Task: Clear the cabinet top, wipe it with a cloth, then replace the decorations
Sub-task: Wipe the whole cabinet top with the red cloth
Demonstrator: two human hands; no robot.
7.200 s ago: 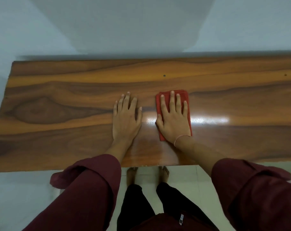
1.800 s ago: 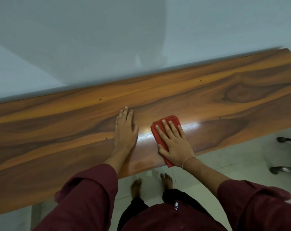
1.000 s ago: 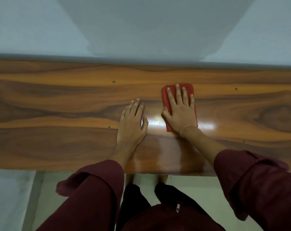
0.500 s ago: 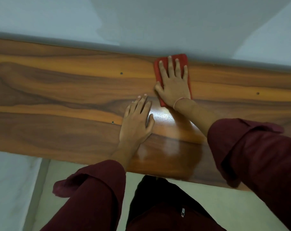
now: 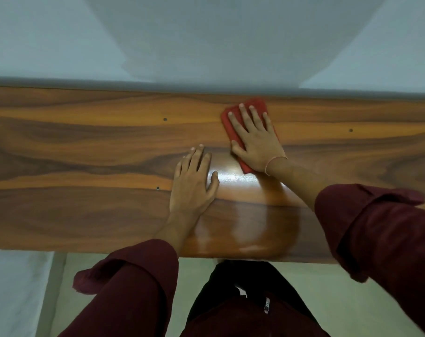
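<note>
Fingers (image 5: 254, 117) of the right hand (image 5: 256, 139) lie spread and flat on a red cloth (image 5: 256, 104), pressing it to the cabinet top (image 5: 85, 147). The cloth is a folded, roughly oblong pad, plain red, lying slanted near the back edge of the wood, right of the middle. Only its far end, its left border and a small corner by the wrist show; the palm hides the rest, so its fold and thickness cannot be made out. The far corner is slightly blurred.

The left hand (image 5: 194, 183) rests palm down on bare wood just beside and nearer than the cloth, not touching it, with its four fingers close together and pointing away, thumb held out to the right. It holds nothing.

The cabinet top is glossy, with brown and orange grain, a few small dark dots, and a bright glare patch between the two hands. Its two ends run out of the picture.

A thin pale band (image 5: 273, 160) circles the right wrist. Both forearms are bare up to rolled maroon sleeves (image 5: 386, 229); the right arm reaches in on a slant from the lower right, the left comes nearly straight up from below. Dark trousers (image 5: 230, 288) show under the front edge, above a pale floor (image 5: 352, 300). A light wall (image 5: 60, 40) rises behind the cabinet.
</note>
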